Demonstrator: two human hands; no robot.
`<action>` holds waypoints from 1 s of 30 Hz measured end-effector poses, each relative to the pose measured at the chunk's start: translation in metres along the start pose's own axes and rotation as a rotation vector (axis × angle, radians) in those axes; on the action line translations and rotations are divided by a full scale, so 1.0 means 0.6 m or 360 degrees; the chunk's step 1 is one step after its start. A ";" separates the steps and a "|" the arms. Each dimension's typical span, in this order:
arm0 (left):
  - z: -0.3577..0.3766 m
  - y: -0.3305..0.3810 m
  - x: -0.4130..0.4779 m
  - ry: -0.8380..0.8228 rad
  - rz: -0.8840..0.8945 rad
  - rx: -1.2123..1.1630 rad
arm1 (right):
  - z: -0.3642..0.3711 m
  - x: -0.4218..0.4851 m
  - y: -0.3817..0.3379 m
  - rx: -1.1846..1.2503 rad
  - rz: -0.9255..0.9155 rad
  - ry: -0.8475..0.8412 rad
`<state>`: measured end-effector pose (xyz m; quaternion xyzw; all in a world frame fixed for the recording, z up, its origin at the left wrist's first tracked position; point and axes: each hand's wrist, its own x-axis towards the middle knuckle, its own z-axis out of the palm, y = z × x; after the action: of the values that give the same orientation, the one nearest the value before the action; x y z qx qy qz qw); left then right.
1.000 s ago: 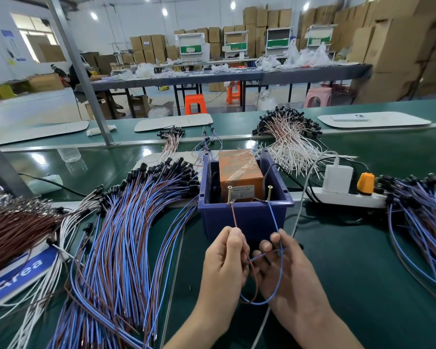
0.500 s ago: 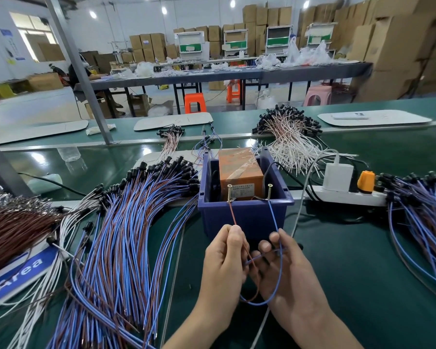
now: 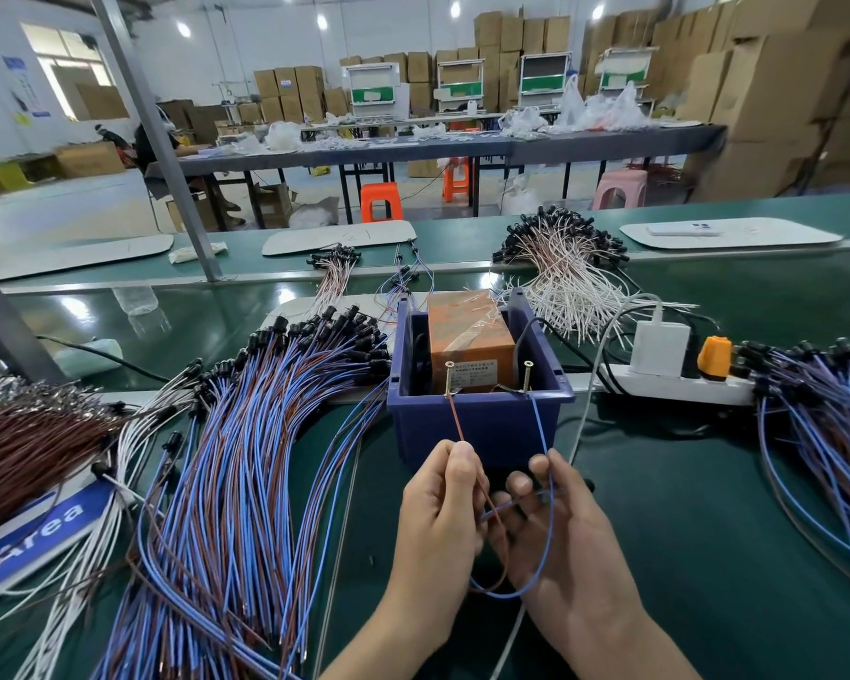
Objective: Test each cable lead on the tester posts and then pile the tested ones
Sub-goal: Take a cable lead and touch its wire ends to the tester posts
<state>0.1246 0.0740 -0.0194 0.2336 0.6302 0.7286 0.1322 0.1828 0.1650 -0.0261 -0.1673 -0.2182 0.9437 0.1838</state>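
Note:
A blue bin (image 3: pixel 477 424) holds an orange tester box (image 3: pixel 467 336) with two brass posts, the left post (image 3: pixel 448 379) and the right post (image 3: pixel 527 376). My left hand (image 3: pixel 438 527) pinches the brown lead (image 3: pixel 457 419), whose tip touches the left post. My right hand (image 3: pixel 560 537) pinches the blue lead (image 3: pixel 541 424), whose tip touches the right post. Below my hands the two wires of this cable hang in a loop. A big fan of blue and brown cables (image 3: pixel 246 463) lies to the left. Another blue and brown pile (image 3: pixel 825 424) lies at the right.
A white power strip (image 3: pixel 678 382) with a white adapter and an orange plug lies right of the bin. White and brown cables (image 3: pixel 560 282) are heaped behind it. A brown wire bundle (image 3: pixel 25 449) and a blue "Area" label (image 3: pixel 30 537) sit at the far left.
Both hands stay on the same cable with its leads on the posts. The view has shifted only slightly.

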 end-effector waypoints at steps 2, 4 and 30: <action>-0.001 0.000 0.000 -0.0006 0.0006 0.0004 | 0.000 0.000 0.000 0.0003 -0.0003 0.0001; -0.002 0.000 0.000 -0.0008 0.0009 -0.0004 | 0.000 0.001 0.000 -0.0014 -0.0012 0.0017; -0.001 -0.002 0.002 -0.0024 0.0005 -0.0024 | 0.002 0.004 0.001 -0.0022 0.0018 0.0055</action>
<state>0.1234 0.0741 -0.0204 0.2390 0.6233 0.7318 0.1375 0.1800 0.1648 -0.0258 -0.1859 -0.2207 0.9402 0.1809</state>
